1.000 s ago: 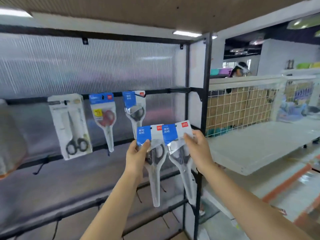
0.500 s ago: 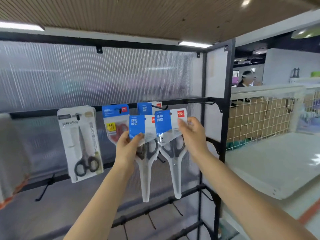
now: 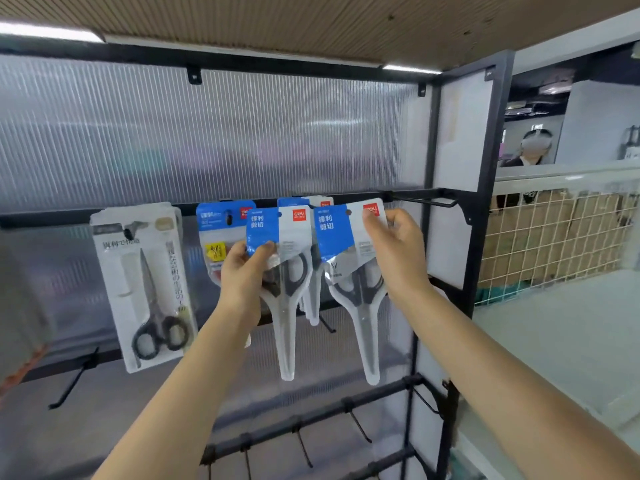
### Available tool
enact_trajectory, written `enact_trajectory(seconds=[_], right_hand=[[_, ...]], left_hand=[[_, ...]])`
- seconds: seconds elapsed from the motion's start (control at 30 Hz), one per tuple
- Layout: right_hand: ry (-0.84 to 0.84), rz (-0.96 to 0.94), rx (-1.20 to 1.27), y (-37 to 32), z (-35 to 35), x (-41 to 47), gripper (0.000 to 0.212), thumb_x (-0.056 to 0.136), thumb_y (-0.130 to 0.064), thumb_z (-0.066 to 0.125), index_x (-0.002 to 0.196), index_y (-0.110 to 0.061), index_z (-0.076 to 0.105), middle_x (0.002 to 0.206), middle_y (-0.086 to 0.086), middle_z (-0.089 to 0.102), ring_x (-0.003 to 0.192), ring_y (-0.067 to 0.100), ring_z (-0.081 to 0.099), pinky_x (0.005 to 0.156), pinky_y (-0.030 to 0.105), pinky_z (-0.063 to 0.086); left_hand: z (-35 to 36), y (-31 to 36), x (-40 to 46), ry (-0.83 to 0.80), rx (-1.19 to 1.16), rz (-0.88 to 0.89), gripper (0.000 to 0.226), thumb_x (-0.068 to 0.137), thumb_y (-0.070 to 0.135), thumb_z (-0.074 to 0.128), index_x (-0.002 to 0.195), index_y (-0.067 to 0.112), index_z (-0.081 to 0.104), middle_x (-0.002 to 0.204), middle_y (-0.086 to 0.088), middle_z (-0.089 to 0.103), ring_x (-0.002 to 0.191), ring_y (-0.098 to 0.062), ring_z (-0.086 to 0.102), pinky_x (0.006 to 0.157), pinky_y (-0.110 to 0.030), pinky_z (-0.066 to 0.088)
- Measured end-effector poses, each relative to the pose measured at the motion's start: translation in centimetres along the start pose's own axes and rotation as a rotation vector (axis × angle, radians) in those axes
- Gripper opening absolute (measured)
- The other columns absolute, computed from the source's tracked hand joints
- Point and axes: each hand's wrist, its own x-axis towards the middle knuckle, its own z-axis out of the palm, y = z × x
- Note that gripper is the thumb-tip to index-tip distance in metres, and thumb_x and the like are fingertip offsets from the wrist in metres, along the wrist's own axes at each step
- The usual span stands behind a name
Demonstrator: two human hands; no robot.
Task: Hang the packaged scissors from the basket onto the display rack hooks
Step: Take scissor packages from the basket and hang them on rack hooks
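Hands (image 3: 242, 275) (image 3: 398, 252) grip glossy, perhaps plastic packs (image 3: 282, 271).

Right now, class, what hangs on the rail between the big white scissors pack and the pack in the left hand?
In the head view, a blue-topped pack with red-handled scissors hangs there, partly hidden.

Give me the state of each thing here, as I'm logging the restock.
left hand: pinching the left blue pack, unhung
right hand: pinching the right blue pack, unhung
white scissors pack: hanging, tilted
red scissors pack: hanging
rear blue pack: hanging, mostly hidden
empty hook: bare
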Motion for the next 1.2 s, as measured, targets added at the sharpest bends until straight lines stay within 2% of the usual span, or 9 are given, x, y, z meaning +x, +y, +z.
enact_trajectory(seconds=[0.13,0.27,0.4,0.53,0.67,0.77,0.9,1.1,1.2], right_hand=[[-0.002,-0.002,0.026,0.5,0.4,0.5,0.017,0.092,-0.024,0.058,0.077,-0.019,0.050,0.074,-0.001,0.065,0.067,0.007,0.063,0.056,0.023,0.046],[-0.036,-0.031,0.027,0.8,0.9,0.8,0.016,0.092,-0.021,0.058,0.079,-0.020,0.049,0.076,-0.003,0.064,0.066,0.004,0.064,0.054,0.018,0.047],[-0.050,-0.010,0.002,2.0,1.4,1.3,0.016,0.092,-0.026,0.059,0.081,-0.020,0.049,0.089,0.013,0.067,0.082,0.024,0.067,0.064,0.035,0.052],[-0.072,-0.041,-0.041,3.3,2.2,2.2,0.018,0.093,-0.028,0.058,0.081,-0.023,0.046,0.088,0.006,0.067,0.086,0.021,0.067,0.063,0.031,0.053],[-0.092,-0.088,-0.171,4.3,3.2,3.9,0.016,0.094,-0.025,0.055,0.083,-0.022,0.045,0.092,0.009,0.066,0.089,0.023,0.065,0.070,0.042,0.052],[-0.111,-0.125,-0.257,5.2,4.1,5.6,0.014,0.095,-0.024,0.054,0.093,-0.013,0.045,0.089,0.008,0.062,0.079,0.019,0.059,0.059,0.028,0.044],[-0.143,-0.108,-0.369,6.1,5.4,7.4,0.014,0.097,-0.022,0.050,0.101,-0.009,0.048,0.090,0.003,0.056,0.078,0.014,0.050,0.057,0.025,0.037],[-0.209,-0.040,-0.373,6.6,6.3,8.6,0.016,0.097,-0.023,0.050,0.104,-0.009,0.049,0.093,0.001,0.054,0.085,0.017,0.054,0.071,0.037,0.048],[-0.199,-0.026,-0.361,7.1,6.5,8.6,0.015,0.097,-0.025,0.050,0.101,-0.011,0.047,0.092,0.000,0.053,0.083,0.016,0.053,0.066,0.032,0.047]], left_hand=[[0.1,-0.6,0.2,-0.013,0.015,0.014,0.006,0.092,0.013,0.056,0.092,0.018,0.060,0.088,-0.001,0.067,0.073,-0.015,0.065,0.055,-0.026,0.050],[0.1,-1.0,0.2,0.000,-0.012,-0.007,0.009,0.093,0.012,0.056,0.091,0.019,0.061,0.084,0.000,0.068,0.064,-0.008,0.067,0.052,-0.022,0.051],[-0.2,-1.2,0.5,0.024,-0.029,-0.030,0.010,0.093,0.012,0.056,0.093,0.020,0.061,0.087,0.002,0.069,0.073,-0.010,0.068,0.061,-0.026,0.053],[-0.7,-1.7,0.6,0.045,-0.014,-0.043,0.006,0.092,0.014,0.058,0.092,0.019,0.060,0.096,-0.003,0.069,0.085,-0.018,0.066,0.073,-0.034,0.053],[-1.3,-2.0,0.8,0.062,0.068,-0.021,0.006,0.092,0.012,0.058,0.090,0.017,0.059,0.082,-0.001,0.064,0.064,-0.011,0.055,0.058,-0.025,0.044],[-1.6,-1.9,0.9,0.076,0.104,-0.018,0.007,0.092,0.011,0.058,0.090,0.018,0.060,0.092,-0.004,0.067,0.075,-0.017,0.059,0.065,-0.030,0.047],[-1.8,-2.0,0.8,0.091,0.119,-0.022,0.010,0.091,0.009,0.059,0.090,0.019,0.061,0.103,-0.009,0.067,0.104,-0.032,0.062,0.094,-0.047,0.049],[-2.0,-2.1,0.5,0.086,0.191,-0.030,0.009,0.092,0.012,0.058,0.097,0.019,0.062,0.099,0.002,0.068,0.102,-0.022,0.061,0.088,-0.036,0.050],[-2.6,-2.0,0.5,0.089,0.211,-0.039,0.009,0.091,0.012,0.059,0.094,0.020,0.062,0.102,-0.001,0.068,0.105,-0.025,0.062,0.095,-0.045,0.048]])
